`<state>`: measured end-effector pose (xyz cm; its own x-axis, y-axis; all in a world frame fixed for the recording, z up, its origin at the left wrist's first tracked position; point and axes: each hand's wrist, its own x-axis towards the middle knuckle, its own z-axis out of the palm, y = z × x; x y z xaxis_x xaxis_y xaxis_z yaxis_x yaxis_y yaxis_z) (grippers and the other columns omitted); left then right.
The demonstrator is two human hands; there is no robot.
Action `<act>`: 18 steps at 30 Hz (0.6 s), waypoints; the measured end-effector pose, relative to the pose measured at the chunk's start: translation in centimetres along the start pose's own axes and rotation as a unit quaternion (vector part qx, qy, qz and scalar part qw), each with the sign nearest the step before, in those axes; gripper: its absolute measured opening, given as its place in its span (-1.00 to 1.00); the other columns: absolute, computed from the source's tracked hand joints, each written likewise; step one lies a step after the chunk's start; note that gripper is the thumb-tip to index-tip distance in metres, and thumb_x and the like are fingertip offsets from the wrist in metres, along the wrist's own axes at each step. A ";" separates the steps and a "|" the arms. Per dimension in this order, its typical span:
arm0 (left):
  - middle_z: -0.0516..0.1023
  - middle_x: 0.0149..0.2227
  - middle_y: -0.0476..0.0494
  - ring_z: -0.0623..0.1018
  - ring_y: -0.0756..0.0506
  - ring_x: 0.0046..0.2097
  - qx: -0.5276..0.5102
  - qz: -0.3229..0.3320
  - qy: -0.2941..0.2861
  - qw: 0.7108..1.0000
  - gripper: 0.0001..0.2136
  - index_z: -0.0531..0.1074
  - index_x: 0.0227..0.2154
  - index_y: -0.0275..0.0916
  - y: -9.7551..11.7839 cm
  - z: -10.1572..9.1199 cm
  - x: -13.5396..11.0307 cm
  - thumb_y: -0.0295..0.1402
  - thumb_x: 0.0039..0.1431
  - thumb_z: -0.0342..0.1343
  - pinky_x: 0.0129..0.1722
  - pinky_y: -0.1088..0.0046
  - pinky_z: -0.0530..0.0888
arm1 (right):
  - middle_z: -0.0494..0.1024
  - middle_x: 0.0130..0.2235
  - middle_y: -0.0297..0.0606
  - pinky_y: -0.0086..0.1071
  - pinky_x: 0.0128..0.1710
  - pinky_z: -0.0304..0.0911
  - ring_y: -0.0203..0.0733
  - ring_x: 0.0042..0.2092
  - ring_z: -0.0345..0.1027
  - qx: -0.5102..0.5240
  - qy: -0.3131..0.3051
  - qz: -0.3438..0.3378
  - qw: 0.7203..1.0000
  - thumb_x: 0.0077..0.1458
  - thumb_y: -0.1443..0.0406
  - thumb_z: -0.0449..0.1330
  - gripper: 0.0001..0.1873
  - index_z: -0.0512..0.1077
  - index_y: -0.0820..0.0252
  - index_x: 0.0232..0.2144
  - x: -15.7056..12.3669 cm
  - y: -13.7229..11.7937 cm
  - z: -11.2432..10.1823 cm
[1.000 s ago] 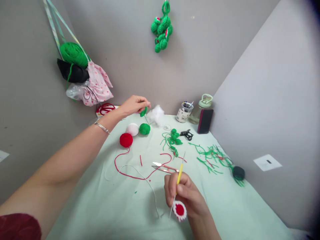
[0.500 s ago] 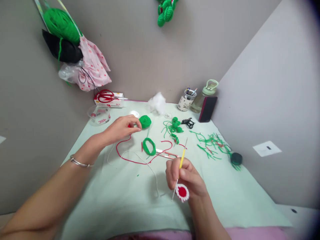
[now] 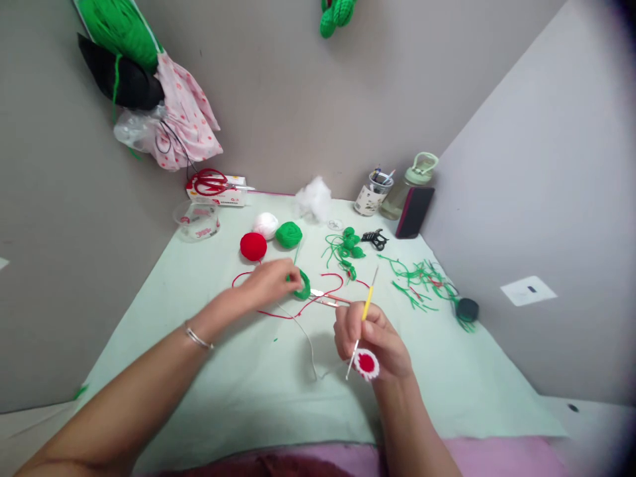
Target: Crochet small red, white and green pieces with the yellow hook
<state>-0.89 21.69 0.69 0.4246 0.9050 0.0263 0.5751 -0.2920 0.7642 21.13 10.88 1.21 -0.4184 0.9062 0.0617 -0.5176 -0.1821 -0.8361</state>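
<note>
My right hand (image 3: 375,338) grips a crochet hook (image 3: 368,303) with a yellow handle, its shaft slanting across the fingers. The same hand also holds a small crocheted disc (image 3: 367,364), red in the middle with a white edge. White yarn (image 3: 312,344) trails from near the disc across the cloth. Over the table my left hand (image 3: 274,281) has its fingertips pinched together at the left side of a green yarn ring (image 3: 304,286); whether they hold anything is hidden. Just behind it are a red yarn ball (image 3: 253,246), a white one (image 3: 265,226) and a green one (image 3: 289,234).
Scissors (image 3: 325,299) and loose red yarn (image 3: 273,314) lie mid-table. Green crocheted pieces (image 3: 350,245), a black claw clip (image 3: 376,238) and green yarn scraps (image 3: 422,281) are to the right. White stuffing (image 3: 314,199), a pen cup (image 3: 370,199), a bottle (image 3: 397,195) and a phone (image 3: 415,212) stand behind.
My left hand has moved from beside the yarn balls toward me and right, to the green ring, uncovering the red and white balls. My right hand keeps hold of the hook and disc.
</note>
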 end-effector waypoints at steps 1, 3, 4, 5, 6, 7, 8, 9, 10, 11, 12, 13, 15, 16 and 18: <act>0.53 -0.45 -0.03 0.50 -0.09 -0.36 -0.021 0.003 0.021 1.000 -0.87 0.50 -0.54 -0.18 0.8 -2.0 1.0 -0.41 0.07 0.31 -0.31 0.36 0.43 | 0.43 -0.58 -0.33 -0.43 -0.59 0.04 -0.32 -0.58 0.14 0.002 -0.003 -0.001 1.000 0.10 0.03 0.42 -0.64 0.54 0.16 -0.52 0.0 0.0 0.0; 0.51 -0.43 0.01 0.50 -0.03 -0.35 -0.066 0.022 0.094 0.993 -0.87 0.47 -0.46 -0.21 3.5 -6.6 2.6 -0.38 0.20 0.22 -0.27 0.42 0.44 | 0.42 -0.58 -0.34 -0.43 -0.60 0.05 -0.33 -0.58 0.14 0.001 -0.004 0.001 1.000 0.10 0.03 0.42 -0.63 0.52 0.16 -0.52 0.1 0.1 -0.1; 0.46 -0.43 0.06 0.47 0.02 -0.36 -0.105 0.051 0.159 0.980 -0.85 0.42 -0.44 -0.23 5.2 -8.9 3.1 -0.38 0.26 0.18 -0.24 0.46 0.43 | 0.41 -0.58 -0.35 -0.43 -0.60 0.06 -0.34 -0.59 0.14 -0.001 -0.002 0.002 1.000 0.10 0.02 0.42 -0.62 0.51 0.16 -0.53 0.1 0.1 -0.1; 0.43 -0.41 0.08 0.45 0.07 -0.36 -0.222 0.119 0.269 0.930 -0.85 0.40 -0.43 -0.27 7.0 -10.8 3.3 -0.43 0.24 0.21 -0.20 0.46 0.41 | 0.41 -0.58 -0.35 -0.44 -0.60 0.07 -0.35 -0.59 0.14 -0.003 0.000 0.002 1.000 0.09 0.01 0.42 -0.61 0.50 0.16 -0.53 0.1 0.1 -0.1; 0.40 -0.35 0.11 0.47 0.11 -0.31 -0.257 0.155 0.296 0.907 -0.86 0.37 -0.38 -0.27 8.7 -12.2 3.1 -0.39 0.31 0.16 -0.12 0.47 0.41 | 0.40 -0.58 -0.36 -0.45 -0.60 0.08 -0.36 -0.59 0.14 -0.005 0.002 0.002 1.000 0.09 0.01 0.42 -0.60 0.49 0.17 -0.53 0.1 0.1 -0.2; 0.37 -0.33 0.14 0.48 0.14 -0.29 -0.287 0.187 0.323 0.882 -0.82 0.32 -0.37 -0.25 10.2 -12.9 2.5 -0.34 0.34 0.14 -0.09 0.49 0.41 | 0.40 -0.58 -0.36 -0.46 -0.61 0.08 -0.36 -0.60 0.15 -0.006 0.006 0.001 1.000 0.09 0.02 0.43 -0.60 0.49 0.17 -0.53 0.2 0.0 -0.2; 0.40 -0.31 0.13 0.53 0.12 -0.25 -0.348 0.210 0.305 0.861 -0.84 0.34 -0.36 -0.25 11.2 -12.8 1.8 -0.35 0.34 0.15 -0.04 0.46 0.43 | 0.41 -0.58 -0.36 -0.46 -0.62 0.08 -0.36 -0.60 0.16 -0.005 0.013 0.003 1.000 0.08 0.02 0.43 -0.60 0.49 0.17 -0.53 0.2 -0.1 -0.2; 0.44 -0.30 0.12 0.56 0.10 -0.21 -0.392 0.210 0.279 0.851 -0.86 0.35 -0.36 -0.25 11.8 -12.1 0.8 -0.39 0.33 0.15 0.01 0.44 0.44 | 0.41 -0.59 -0.35 -0.47 -0.64 0.08 -0.36 -0.60 0.16 -0.003 0.022 0.005 1.000 0.06 0.02 0.45 -0.60 0.50 0.18 -0.53 0.2 -0.1 -0.2; 0.47 -0.30 0.12 0.59 0.07 -0.19 -0.435 0.190 0.251 0.844 -0.87 0.38 -0.38 -0.24 11.8 -10.7 -0.1 -0.41 0.30 0.16 0.04 0.42 0.46 | 0.42 -0.59 -0.35 -0.48 -0.66 0.07 -0.36 -0.61 0.17 0.001 0.034 0.011 0.999 0.04 0.02 0.46 -0.61 0.52 0.19 -0.52 0.3 -0.2 -0.2; 0.52 -0.31 0.11 0.62 0.03 -0.18 -0.469 0.158 0.221 0.841 -0.88 0.40 -0.39 -0.21 11.4 -8.9 -1.1 -0.42 0.27 0.18 0.06 0.38 0.49 | 0.44 -0.60 -0.35 -0.49 -0.68 0.06 -0.37 -0.62 0.17 0.007 0.045 0.018 0.999 0.03 0.02 0.47 -0.62 0.54 0.19 -0.49 0.3 -0.3 -0.2; 0.58 -0.32 0.10 0.63 -0.01 -0.15 -0.492 0.097 0.172 0.848 -0.89 0.44 -0.42 -0.19 10.5 -6.8 -2.0 -0.42 0.21 0.23 0.09 0.33 0.50 | 0.46 -0.60 -0.36 -0.50 -0.70 0.05 -0.38 -0.64 0.17 0.013 0.052 0.027 0.998 0.02 0.02 0.48 -0.63 0.57 0.20 -0.46 0.4 -0.3 -0.1; 0.63 -0.30 0.06 0.64 -0.05 -0.10 -0.504 0.022 0.136 0.853 -0.88 0.47 -0.44 -0.18 9.4 -4.7 -2.8 -0.39 0.15 0.29 0.15 0.30 0.49 | 0.47 -0.59 -0.36 -0.51 -0.71 0.05 -0.39 -0.65 0.18 0.018 0.057 0.037 0.998 0.02 0.03 0.48 -0.64 0.60 0.21 -0.42 0.5 -0.3 0.0; 0.69 -0.21 -0.05 0.63 -0.17 0.03 -0.509 -0.043 0.115 0.852 -0.86 0.52 -0.44 -0.15 7.2 -0.9 -4.1 -0.28 0.10 0.37 0.22 0.17 0.45 | 0.51 -0.57 -0.36 -0.53 -0.70 0.11 -0.42 -0.66 0.21 0.019 0.067 0.060 0.996 0.04 0.06 0.48 -0.66 0.65 0.23 -0.32 0.9 -0.2 0.4; 0.70 -0.16 -0.09 0.60 -0.20 0.09 -0.511 -0.067 0.109 0.850 -0.83 0.54 -0.42 -0.14 6.2 0.6 -4.6 -0.21 0.11 0.38 0.25 0.13 0.43 | 0.53 -0.55 -0.35 -0.54 -0.67 0.16 -0.42 -0.65 0.25 0.015 0.077 0.069 0.995 0.05 0.08 0.48 -0.67 0.66 0.23 -0.29 1.1 -0.1 0.7; 0.70 -0.09 -0.13 0.57 -0.24 0.15 -0.516 -0.097 0.099 0.846 -0.80 0.55 -0.43 -0.13 4.9 2.6 -5.5 -0.15 0.11 0.38 0.25 0.10 0.41 | 0.57 -0.52 -0.34 -0.53 -0.62 0.28 -0.41 -0.61 0.32 0.004 0.111 0.078 0.991 0.05 0.12 0.49 -0.68 0.68 0.24 -0.25 1.6 0.4 1.3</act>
<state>1.42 14.51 2.58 0.2086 0.9688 -0.1341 -0.3383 0.2001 0.9195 19.27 11.80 1.71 -0.3202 0.9280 -0.1903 -0.4651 -0.3290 -0.8219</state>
